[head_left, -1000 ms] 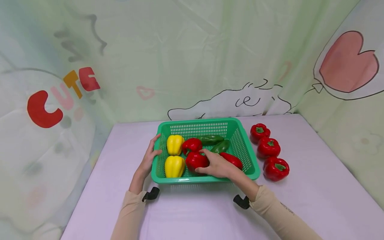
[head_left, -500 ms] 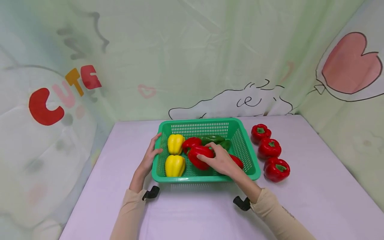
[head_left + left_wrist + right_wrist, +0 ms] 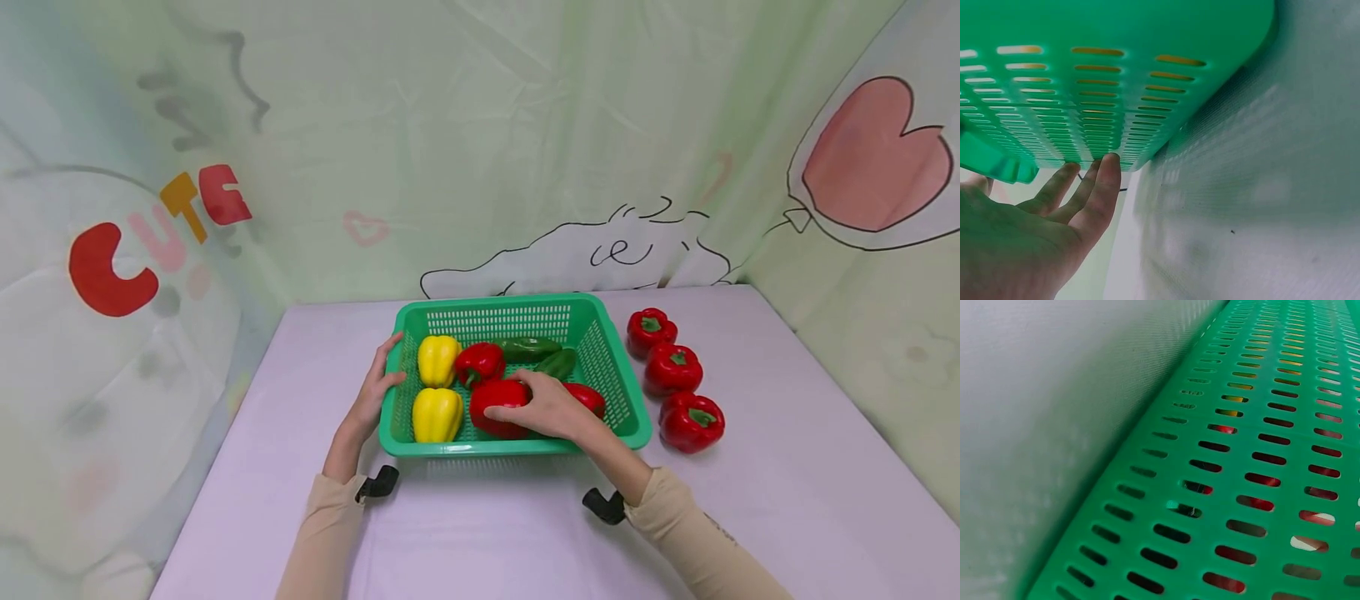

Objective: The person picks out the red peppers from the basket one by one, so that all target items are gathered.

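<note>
A green plastic basket [image 3: 487, 449] stands on the table. My left hand [image 3: 371, 390] holds its left rim; in the left wrist view, fingers [image 3: 1101, 190] touch the slotted outer wall. Inside the basket my right hand [image 3: 551, 406] grips a red bell pepper [image 3: 491, 407] from its right side, at the front middle. Behind that pepper lies another red bell pepper [image 3: 480, 363]. Two yellow bell peppers, one at the back [image 3: 438, 361] and one at the front [image 3: 437, 415], sit along the left wall. Basket wall hides the right hand in the right wrist view.
Two green peppers, one long [image 3: 528, 349] and one shorter [image 3: 557, 364], lie at the basket's back right. Another red pepper [image 3: 587, 399] is partly behind the right hand. Three red bell peppers [image 3: 673, 370] form a row on the table [image 3: 480, 533] right of the basket.
My right hand first lifted and tilted the red bell pepper, then lowered it back to the basket's front middle, slightly right of before. The left hand has stayed on the rim.
</note>
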{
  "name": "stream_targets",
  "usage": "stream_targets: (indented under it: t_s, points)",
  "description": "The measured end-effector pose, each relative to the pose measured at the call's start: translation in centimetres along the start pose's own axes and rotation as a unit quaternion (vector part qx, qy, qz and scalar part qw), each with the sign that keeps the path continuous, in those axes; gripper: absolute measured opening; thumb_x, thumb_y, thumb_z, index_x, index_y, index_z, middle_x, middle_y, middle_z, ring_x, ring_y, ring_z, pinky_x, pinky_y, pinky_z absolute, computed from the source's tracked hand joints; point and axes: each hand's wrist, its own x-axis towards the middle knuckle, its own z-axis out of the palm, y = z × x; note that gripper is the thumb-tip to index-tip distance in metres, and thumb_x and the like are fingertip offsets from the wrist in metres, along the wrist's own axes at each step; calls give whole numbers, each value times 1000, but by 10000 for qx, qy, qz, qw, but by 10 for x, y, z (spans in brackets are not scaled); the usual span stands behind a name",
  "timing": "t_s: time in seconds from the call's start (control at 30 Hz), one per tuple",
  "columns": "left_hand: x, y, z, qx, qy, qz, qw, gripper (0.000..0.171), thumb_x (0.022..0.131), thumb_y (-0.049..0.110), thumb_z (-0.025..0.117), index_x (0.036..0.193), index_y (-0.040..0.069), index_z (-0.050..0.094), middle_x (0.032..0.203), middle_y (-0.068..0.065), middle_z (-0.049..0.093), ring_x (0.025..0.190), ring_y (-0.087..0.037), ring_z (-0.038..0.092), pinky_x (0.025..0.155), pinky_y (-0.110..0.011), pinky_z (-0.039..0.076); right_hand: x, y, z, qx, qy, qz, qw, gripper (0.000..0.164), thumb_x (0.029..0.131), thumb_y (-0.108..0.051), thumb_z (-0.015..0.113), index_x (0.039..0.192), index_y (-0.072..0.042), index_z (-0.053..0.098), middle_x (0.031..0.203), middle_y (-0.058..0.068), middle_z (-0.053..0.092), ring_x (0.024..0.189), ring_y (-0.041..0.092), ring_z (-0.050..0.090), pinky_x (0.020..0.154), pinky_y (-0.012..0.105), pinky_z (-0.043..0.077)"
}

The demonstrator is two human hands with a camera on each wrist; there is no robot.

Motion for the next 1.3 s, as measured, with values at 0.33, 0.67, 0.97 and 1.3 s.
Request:
stream_targets:
  t_s: [0.33,0.67,0.97,1.3]
  points:
    - [0,-1,-1,27,31,20,10000,67,97,11,43,157,20,17,162,-13,11,141,-38,26,108,-57,30,-1,-2,0,-109,89,2,9999,78,73,-46,83,133,-6,52,120,10,62,107,27,56,78,42,55]
    - [0,0,0,60,36,61,10000,67,96,12,43,157,19,16,163,-13,9,142,-38,24,108,-58,28,-3,-1,-1,244,386,-121,9989,77,75,-51,80,137,-13,53,124,14,54,112,31,51,76,42,56]
    - [-1,-1,0,52,36,38,10000,67,96,12,43,157,20,16,163,-13,9,141,-39,26,107,-57,30,-2,-2,0,231,621,-147,9977,90,73,-47,82,148,-17,41,135,16,48,121,33,47,86,50,53]
    - [-1,2,1,46,40,8,10000,67,96,12,43,157,19,16,162,-14,11,139,-39,28,106,-56,32,-2,-1,-1,165,664,-312,9972,90,73,-33,85,148,-11,39,140,20,49,123,37,48,87,54,52]
